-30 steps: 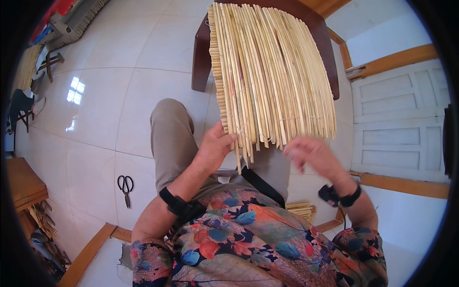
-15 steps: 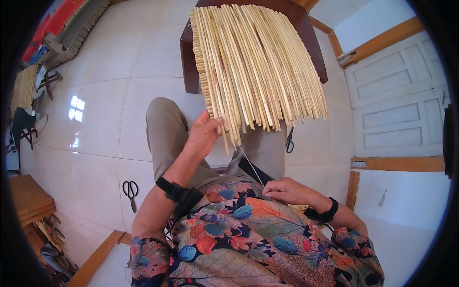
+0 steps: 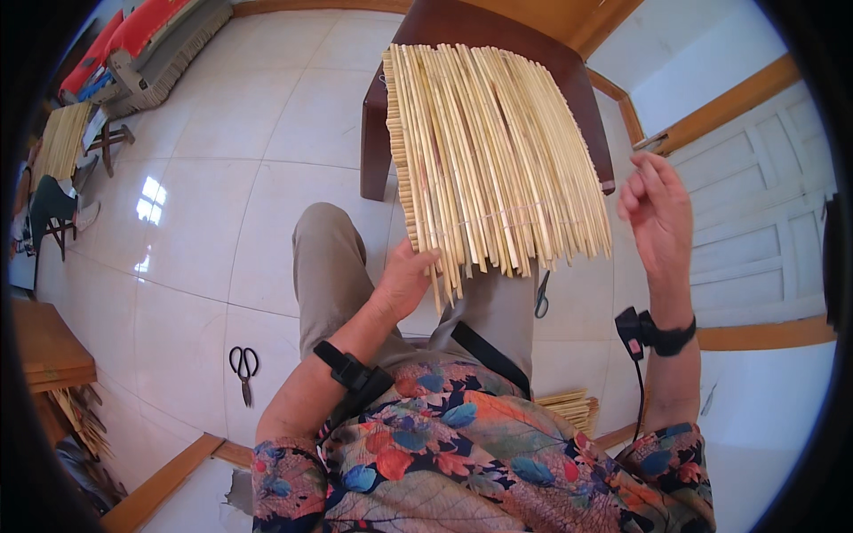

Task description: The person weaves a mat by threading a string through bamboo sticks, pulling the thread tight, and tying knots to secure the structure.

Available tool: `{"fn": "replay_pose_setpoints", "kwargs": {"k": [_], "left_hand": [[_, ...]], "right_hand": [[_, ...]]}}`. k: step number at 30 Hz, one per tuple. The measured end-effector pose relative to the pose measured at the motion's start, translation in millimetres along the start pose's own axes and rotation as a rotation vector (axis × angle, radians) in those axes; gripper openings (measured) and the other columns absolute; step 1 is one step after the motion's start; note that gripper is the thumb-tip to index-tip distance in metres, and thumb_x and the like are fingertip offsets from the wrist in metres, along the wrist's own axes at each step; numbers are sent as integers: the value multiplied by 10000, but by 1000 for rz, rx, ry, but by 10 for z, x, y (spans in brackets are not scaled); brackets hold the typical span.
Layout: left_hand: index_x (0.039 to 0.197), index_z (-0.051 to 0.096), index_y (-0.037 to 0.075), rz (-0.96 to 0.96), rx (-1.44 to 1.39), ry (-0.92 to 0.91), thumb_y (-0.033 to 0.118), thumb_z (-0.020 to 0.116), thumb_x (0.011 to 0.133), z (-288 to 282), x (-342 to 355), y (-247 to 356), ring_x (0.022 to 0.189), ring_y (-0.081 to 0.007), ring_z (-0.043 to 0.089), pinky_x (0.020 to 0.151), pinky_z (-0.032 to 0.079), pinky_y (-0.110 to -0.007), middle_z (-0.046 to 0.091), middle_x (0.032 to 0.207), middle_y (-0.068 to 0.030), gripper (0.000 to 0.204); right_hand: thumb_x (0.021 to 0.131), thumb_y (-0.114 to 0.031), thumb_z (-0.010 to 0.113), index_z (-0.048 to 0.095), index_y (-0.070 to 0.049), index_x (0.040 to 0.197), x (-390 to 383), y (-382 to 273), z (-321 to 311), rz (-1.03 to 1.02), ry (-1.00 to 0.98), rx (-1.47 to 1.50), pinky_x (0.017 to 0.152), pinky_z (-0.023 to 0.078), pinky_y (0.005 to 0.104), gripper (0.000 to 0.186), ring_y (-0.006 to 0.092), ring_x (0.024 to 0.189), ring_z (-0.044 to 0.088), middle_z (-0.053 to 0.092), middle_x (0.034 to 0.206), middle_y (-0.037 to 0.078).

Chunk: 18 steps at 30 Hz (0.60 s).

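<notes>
A mat of pale, thin plant stalks (image 3: 498, 151) laid side by side slopes from a dark brown wooden stand (image 3: 377, 151) toward my lap. Fine stitching runs across it close to the uneven near ends. My left hand (image 3: 409, 279) grips the outermost stalks at the near left corner, thumb on top and the other fingers mostly hidden beneath. Raised to the right of the mat, my right hand (image 3: 659, 213) has its thumb and fingertips pinched together. Whatever is in that pinch is too fine to make out.
Black-handled scissors (image 3: 244, 377) lie on the tiled floor at left. Another dark-handled tool (image 3: 542, 298) shows beside my right leg. A stalk bundle (image 3: 573, 409) lies by my right hip. Far left, a person's leg (image 3: 55, 202) is near a small table (image 3: 64, 142). A white door (image 3: 755, 186) stands right.
My right hand has swung from my lap up and out to the right. The taut thread it was pulling no longer shows clearly. My left hand keeps hold of the mat's corner.
</notes>
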<state>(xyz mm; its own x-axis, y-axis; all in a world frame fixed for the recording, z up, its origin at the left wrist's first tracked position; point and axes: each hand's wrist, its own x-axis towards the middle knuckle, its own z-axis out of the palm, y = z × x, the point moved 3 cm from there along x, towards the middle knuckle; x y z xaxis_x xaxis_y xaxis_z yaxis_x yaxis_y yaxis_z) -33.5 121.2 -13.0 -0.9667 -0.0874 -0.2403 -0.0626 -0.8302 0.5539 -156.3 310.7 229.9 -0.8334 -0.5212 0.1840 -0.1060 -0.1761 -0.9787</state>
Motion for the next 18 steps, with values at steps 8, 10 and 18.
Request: {"fn": "replay_pose_setpoints", "kwargs": {"k": [8,10,18], "left_hand": [[1150,432,-15,20,-155,72,13,512,822,30,24,-114,930,-204,576,821,474,-338,556,1073,-113,339],[1157,429,-17,26,-142,89,6,513,819,18,18,-97,931,-203,575,826,473,-337,555,1075,-113,349],[1136,471,-33,115,93,-5,2,530,819,133,-79,272,903,-154,582,804,479,-297,583,1041,-86,325]], "right_hand": [[884,-90,484,502,31,1042,521,609,281,121,58,-99,657,501,232,200,113,665,554,546,739,55],[874,-96,508,529,14,1007,405,891,439,355,-160,-263,616,495,230,174,102,629,549,556,716,47],[870,-83,520,571,12,925,98,1380,531,372,-381,-401,625,449,206,121,65,657,525,549,727,21]]}}
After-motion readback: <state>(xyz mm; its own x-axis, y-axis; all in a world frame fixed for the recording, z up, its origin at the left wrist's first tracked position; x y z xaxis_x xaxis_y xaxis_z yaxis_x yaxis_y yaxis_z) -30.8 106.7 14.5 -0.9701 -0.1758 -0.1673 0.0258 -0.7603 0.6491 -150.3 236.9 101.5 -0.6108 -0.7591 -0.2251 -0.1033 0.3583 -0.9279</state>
